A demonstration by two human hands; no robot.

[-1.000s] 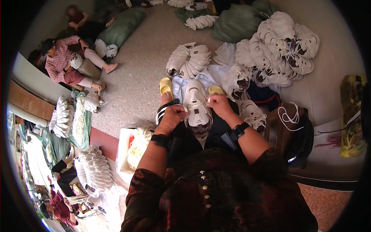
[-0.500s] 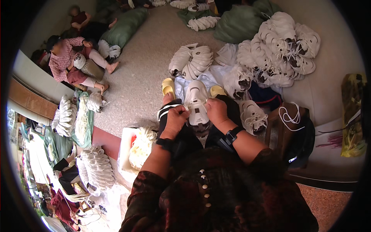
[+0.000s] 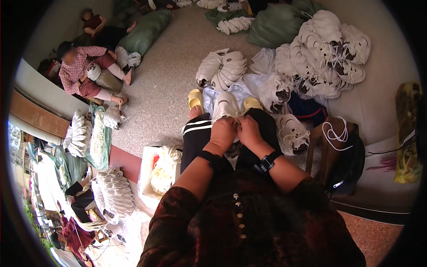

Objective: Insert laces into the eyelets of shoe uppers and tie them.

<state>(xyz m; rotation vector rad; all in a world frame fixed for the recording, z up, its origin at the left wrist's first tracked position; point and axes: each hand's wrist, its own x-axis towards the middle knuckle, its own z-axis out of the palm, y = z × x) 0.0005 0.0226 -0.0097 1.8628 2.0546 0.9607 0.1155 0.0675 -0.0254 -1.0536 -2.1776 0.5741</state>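
Note:
A white shoe upper (image 3: 226,103) with a dark lower end lies between my knees, mostly covered by my hands. Over it, my left hand (image 3: 222,134) is closed, knuckles up, on a white shoelace (image 3: 195,129) that trails across my left thigh. Touching it, my right hand (image 3: 250,131) is closed in a pinch at the upper's right side; what its fingers grip is hidden. Just beyond the shoe upper, a pale blue-white cloth (image 3: 242,90) is spread on the floor.
A white box of laces (image 3: 151,171) stands by my left leg. Shoe uppers (image 3: 329,55) are heaped at the far right. A wooden stool (image 3: 321,144) with a loose lace (image 3: 336,135) stands at my right. Another person (image 3: 84,66) sits at the far left.
My left hand has moved right and slightly forward, from the upper's left side to meet my right hand over it. The lace now lies straighter across my thigh.

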